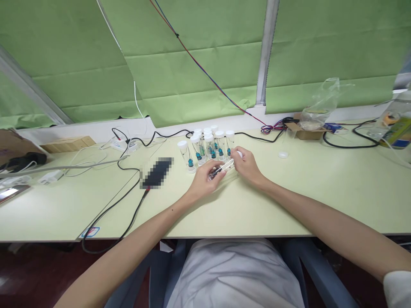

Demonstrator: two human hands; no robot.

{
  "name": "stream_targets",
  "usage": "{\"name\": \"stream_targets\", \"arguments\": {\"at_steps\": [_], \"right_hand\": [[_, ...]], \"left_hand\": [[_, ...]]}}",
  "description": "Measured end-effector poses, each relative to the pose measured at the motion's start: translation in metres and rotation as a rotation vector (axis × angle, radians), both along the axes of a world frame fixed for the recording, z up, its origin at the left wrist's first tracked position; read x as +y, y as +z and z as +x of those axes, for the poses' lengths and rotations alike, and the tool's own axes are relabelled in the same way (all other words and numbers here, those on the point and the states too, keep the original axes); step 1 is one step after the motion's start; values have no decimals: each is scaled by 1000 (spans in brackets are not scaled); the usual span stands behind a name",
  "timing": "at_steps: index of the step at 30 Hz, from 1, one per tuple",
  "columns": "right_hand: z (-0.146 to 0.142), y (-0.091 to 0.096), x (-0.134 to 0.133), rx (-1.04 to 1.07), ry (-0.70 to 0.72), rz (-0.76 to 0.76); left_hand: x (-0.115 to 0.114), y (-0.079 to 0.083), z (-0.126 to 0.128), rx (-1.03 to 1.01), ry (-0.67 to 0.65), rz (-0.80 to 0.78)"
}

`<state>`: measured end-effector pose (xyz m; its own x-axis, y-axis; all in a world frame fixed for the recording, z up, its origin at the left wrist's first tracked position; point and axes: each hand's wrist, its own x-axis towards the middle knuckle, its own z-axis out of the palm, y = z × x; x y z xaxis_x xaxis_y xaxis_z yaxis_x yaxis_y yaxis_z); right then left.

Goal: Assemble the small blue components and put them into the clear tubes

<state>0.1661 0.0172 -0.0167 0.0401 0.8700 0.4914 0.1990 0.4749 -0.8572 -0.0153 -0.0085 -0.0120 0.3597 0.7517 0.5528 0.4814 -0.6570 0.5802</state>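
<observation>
Mid-frame, the fingers of our left hand (205, 179) grip a tube (228, 164), our right hand (246, 167) its white end; a careless swing could topple the standing tubes (220, 146) just above in frame.

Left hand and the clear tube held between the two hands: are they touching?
Touching. The head view shows the left hand gripping the clear tube, its lower end held between thumb and fingers.
</observation>
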Motion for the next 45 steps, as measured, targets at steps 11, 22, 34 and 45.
{"name": "stream_targets", "arguments": {"at_steps": [11,22,34,45], "right_hand": [[-2,0,0,-30,-73,60],[-5,-1,0,7,-93,77],[-7,0,-1,42,-93,67],[-10,1,-3,85,-118,70]], "left_hand": [[0,-1,0,-6,3,14],[-2,-2,2,12,15,66],[-3,-6,2,42,16,130],[-5,-5,5,25,11,142]]}}
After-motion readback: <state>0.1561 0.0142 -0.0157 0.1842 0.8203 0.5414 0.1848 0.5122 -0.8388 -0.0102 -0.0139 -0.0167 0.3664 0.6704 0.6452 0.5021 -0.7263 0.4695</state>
